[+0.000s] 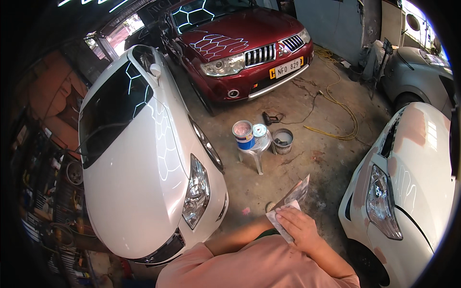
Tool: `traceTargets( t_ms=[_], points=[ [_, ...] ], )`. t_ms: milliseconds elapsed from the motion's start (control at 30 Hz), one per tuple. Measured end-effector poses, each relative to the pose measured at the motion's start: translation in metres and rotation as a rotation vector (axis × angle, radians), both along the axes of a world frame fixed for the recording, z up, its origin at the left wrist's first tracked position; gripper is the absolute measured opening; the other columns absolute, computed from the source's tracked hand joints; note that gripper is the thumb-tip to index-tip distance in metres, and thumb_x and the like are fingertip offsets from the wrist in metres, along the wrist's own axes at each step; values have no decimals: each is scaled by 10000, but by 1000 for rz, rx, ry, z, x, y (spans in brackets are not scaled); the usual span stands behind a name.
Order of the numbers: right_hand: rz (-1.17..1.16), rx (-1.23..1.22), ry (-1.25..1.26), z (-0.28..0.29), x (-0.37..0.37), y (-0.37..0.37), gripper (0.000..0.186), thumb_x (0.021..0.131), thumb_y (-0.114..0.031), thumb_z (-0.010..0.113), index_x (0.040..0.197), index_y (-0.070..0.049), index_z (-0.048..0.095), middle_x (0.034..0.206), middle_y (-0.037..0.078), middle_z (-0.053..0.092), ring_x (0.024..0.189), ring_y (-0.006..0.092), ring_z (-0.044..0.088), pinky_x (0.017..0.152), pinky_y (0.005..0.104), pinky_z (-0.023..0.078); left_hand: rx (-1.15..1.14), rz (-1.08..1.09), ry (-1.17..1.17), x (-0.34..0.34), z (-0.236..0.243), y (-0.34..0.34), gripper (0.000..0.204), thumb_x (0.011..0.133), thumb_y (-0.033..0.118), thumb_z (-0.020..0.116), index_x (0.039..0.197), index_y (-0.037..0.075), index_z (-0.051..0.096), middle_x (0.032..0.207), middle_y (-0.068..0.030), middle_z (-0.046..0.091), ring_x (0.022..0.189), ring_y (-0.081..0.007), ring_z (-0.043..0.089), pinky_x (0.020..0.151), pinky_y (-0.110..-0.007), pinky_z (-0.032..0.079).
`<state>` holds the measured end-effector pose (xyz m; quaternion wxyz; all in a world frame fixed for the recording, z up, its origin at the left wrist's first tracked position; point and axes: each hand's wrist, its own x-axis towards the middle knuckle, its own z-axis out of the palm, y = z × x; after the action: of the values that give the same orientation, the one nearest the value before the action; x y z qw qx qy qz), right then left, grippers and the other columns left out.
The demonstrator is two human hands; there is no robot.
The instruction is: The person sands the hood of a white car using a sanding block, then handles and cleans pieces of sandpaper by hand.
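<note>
The right hand [298, 228], lower centre of the frame, holds the pale sheet [273, 220], fingers close together; a dark sheet [297, 191] rises just beyond. The left hand is hidden behind, its grip impossible to tell. The step looks like working the sheets together; next likely calls for a steady hold. Open floor [230, 206] lies mid-frame, between the white car [132, 201] left, patched car [418, 177] right and stool [260, 165] above.

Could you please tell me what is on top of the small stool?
On the stool stand an open blue can with something pinkish inside and a round item with a pale blue top. The seat directly beneath them is covered.
</note>
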<state>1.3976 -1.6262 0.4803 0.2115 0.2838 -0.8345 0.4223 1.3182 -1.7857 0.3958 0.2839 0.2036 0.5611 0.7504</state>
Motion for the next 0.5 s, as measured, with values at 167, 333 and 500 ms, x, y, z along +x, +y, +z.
traceTargets(
  t_ms=[167,333,500],
  points=[
    [-388,-144,-5,-33,-34,19,480,766,44,644,1240,-25,675,1278,190,679,1143,389,672,961,446,565,-492,-54,456,10,44,7,722,915,-28,503,1602,7,284,1606,-168,393,1470,-235,408,1200,-349,340],
    [-287,-131,-54,-21,-23,4,477,797,54,659,1269,-10,665,1286,197,675,1198,373,653,1032,432,525,-218,124,369,2,-2,-1,735,901,-77,526,1596,-13,294,1553,-162,453,1419,-209,460,1184,-356,370],
    [-173,-111,-3,-19,-11,-20,455,840,58,633,1287,-18,660,1287,202,674,1157,391,668,996,445,540,-322,93,362,-8,18,-2,754,874,-125,467,1599,7,307,1523,-188,500,1406,-240,496,1167,-348,386]
  ],
)
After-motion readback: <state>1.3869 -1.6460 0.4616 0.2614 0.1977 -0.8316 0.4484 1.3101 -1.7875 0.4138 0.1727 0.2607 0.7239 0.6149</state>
